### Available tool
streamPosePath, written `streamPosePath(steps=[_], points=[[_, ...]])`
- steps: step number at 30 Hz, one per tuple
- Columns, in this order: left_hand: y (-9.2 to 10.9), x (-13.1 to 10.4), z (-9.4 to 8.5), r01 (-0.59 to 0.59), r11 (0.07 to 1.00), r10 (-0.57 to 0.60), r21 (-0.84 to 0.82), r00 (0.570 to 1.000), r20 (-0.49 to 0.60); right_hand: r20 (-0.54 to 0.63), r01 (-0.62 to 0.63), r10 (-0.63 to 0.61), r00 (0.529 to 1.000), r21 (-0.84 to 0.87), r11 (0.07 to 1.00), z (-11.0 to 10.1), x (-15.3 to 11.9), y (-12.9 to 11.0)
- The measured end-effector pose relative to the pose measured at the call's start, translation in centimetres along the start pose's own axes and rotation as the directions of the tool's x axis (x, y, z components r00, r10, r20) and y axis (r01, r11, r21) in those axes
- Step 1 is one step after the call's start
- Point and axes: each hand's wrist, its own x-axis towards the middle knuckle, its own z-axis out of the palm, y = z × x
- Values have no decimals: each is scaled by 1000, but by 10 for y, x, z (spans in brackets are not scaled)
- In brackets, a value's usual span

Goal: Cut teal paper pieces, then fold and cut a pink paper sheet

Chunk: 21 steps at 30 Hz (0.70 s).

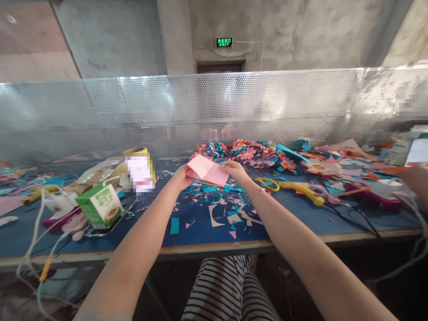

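Observation:
A folded sheet of pink paper (209,171) is held up over the table between my two hands, a crease running across it. At its left edge my left hand (183,176) is closed on the paper, with some fingers hidden behind it. My right hand (234,171) pinches the upper right corner. Small paper scraps (230,213) in blue, pink, cream and orange lie under and in front of the hands. Yellow-handled scissors (268,184) rest to the right of my right hand, beside a yellow glue gun (302,191).
Paper pom-poms (250,153) are heaped behind my hands, against a perforated metal screen (150,116). A green-and-white drink carton (102,207) and power strips with white cables (36,223) stand left. Another person's hand (416,180) is near a phone (417,151) at far right.

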Motion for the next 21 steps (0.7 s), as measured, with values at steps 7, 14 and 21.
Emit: streamPosePath(steps=[7,14,21], points=[[-6,10,-6,-53,997,58,64,995,-77,211,350,-280,936,-502,791,-6,1,13],[-6,6,-9,-101,989,110,109,991,-81,374,381,-169,912,-617,688,-3,-8,13],[-10,3,-3,-159,965,184,209,977,-104,325,314,-134,936,-601,735,-2,-10,0]])
